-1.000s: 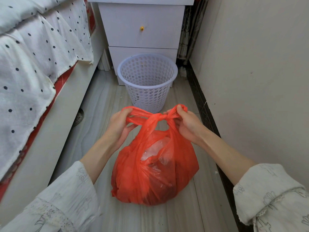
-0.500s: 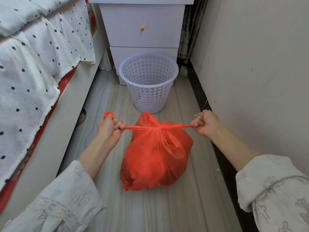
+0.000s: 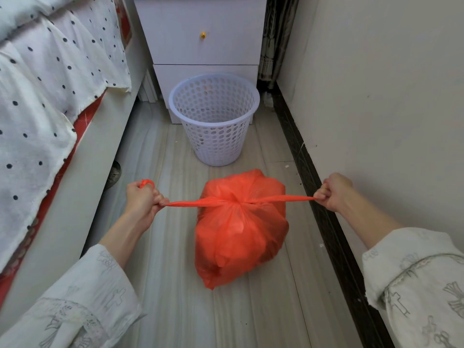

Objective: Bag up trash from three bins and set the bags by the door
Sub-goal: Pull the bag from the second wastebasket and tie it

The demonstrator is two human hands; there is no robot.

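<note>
A full red plastic trash bag [image 3: 241, 234] sits on the floor in the narrow aisle, knotted at its top. Its two handle ends stretch out sideways, taut. My left hand [image 3: 143, 197] grips the left handle end in a fist, a loop of red plastic sticking out above the fingers. My right hand [image 3: 332, 192] grips the right handle end close to the wall. Behind the bag stands a white perforated bin [image 3: 214, 116] with no liner in it; only a small scrap shows inside.
A bed [image 3: 45, 101] with a polka-dot sheet runs along the left. A white nightstand [image 3: 203, 38] stands behind the bin. The wall [image 3: 376, 96] with its dark baseboard [image 3: 324, 222] closes the right side. A dark shoe [image 3: 114, 172] pokes out from under the bed.
My hands went from holding the handles together above the bag to pulling them far apart sideways. The knot tightened and the bag's top drew closed.
</note>
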